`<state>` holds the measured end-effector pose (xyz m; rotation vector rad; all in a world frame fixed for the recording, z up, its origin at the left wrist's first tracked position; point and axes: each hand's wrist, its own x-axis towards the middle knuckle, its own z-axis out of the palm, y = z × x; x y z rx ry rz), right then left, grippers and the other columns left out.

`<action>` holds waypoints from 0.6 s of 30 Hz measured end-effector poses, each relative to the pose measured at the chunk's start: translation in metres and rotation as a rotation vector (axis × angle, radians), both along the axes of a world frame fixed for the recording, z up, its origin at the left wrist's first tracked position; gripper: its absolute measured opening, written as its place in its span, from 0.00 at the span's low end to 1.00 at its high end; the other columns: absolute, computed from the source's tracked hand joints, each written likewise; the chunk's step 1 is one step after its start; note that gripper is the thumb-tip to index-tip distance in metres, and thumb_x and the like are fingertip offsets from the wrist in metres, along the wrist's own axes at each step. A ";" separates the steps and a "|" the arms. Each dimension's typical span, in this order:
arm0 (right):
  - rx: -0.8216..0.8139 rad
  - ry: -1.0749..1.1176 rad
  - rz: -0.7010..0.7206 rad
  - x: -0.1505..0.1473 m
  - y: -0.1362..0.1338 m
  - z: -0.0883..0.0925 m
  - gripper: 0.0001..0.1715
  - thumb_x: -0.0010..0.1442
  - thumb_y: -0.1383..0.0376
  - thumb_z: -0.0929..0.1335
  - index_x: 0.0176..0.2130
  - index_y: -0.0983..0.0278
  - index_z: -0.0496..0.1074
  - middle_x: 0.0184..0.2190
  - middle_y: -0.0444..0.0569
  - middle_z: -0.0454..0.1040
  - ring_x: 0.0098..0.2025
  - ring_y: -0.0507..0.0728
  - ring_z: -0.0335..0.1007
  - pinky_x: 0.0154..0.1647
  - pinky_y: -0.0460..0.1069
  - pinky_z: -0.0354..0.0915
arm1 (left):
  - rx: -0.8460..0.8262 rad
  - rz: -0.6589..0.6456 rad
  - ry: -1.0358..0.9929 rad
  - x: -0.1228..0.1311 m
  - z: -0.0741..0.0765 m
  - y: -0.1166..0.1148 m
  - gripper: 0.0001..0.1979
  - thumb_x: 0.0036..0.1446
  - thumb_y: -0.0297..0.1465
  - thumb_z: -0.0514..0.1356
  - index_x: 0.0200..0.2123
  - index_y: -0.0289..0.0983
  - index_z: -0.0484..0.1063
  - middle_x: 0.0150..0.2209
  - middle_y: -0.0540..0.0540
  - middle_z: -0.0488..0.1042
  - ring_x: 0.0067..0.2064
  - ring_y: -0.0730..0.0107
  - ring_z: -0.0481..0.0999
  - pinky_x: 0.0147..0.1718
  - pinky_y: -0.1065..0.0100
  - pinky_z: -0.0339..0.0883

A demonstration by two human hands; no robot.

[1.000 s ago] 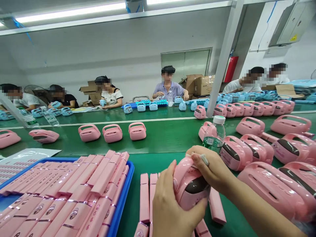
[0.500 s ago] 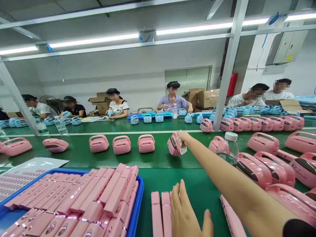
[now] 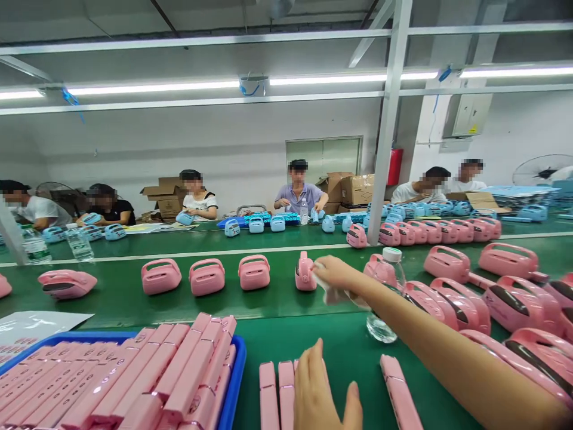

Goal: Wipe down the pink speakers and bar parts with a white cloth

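My right hand (image 3: 335,276) reaches out over the green belt (image 3: 286,301), closed on a crumpled white cloth (image 3: 330,292). Its fingertips are right beside a pink handled device (image 3: 305,272) that stands on the belt, the last in a row with three like pink devices (image 3: 206,277). I cannot tell whether the fingers still touch it. My left hand (image 3: 319,388) lies flat near the bottom edge, fingers stretched out over loose pink strips (image 3: 277,394), and holds nothing.
A blue tray (image 3: 233,394) heaped with pink strips sits at the lower left. A water bottle (image 3: 384,298) stands under my right forearm. Many pink devices (image 3: 461,307) crowd the right. Several people work across the belt among blue devices (image 3: 255,225); a metal post (image 3: 385,131) rises there.
My right hand carried the pink device away from my left hand and stood it on the belt beside the row. My left hand dropped flat onto the strips.
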<state>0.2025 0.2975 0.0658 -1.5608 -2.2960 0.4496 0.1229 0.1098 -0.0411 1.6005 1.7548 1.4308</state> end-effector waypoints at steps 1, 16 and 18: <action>-0.034 -0.076 0.033 0.012 -0.018 -0.006 0.14 0.62 0.60 0.65 0.44 0.67 0.69 0.43 0.49 0.72 0.41 0.56 0.71 0.41 0.54 0.68 | 0.014 -0.011 -0.002 -0.001 0.000 0.000 0.30 0.48 0.32 0.50 0.52 0.18 0.64 0.51 0.27 0.67 0.54 0.47 0.65 0.53 0.53 0.56; -0.220 -0.293 0.129 0.104 -0.149 -0.086 0.14 0.52 0.64 0.62 0.39 0.57 0.72 0.35 0.51 0.77 0.38 0.65 0.74 0.34 0.53 0.61 | 0.011 -0.131 0.097 -0.001 -0.002 -0.001 0.26 0.47 0.34 0.50 0.46 0.26 0.71 0.47 0.32 0.71 0.51 0.55 0.70 0.50 0.58 0.63; -0.196 -0.275 0.142 0.095 -0.140 -0.085 0.16 0.53 0.64 0.63 0.42 0.57 0.71 0.37 0.51 0.77 0.40 0.64 0.73 0.38 0.54 0.62 | 0.014 -0.124 0.110 0.000 -0.003 -0.001 0.25 0.46 0.33 0.51 0.46 0.26 0.71 0.47 0.33 0.71 0.51 0.55 0.70 0.51 0.59 0.63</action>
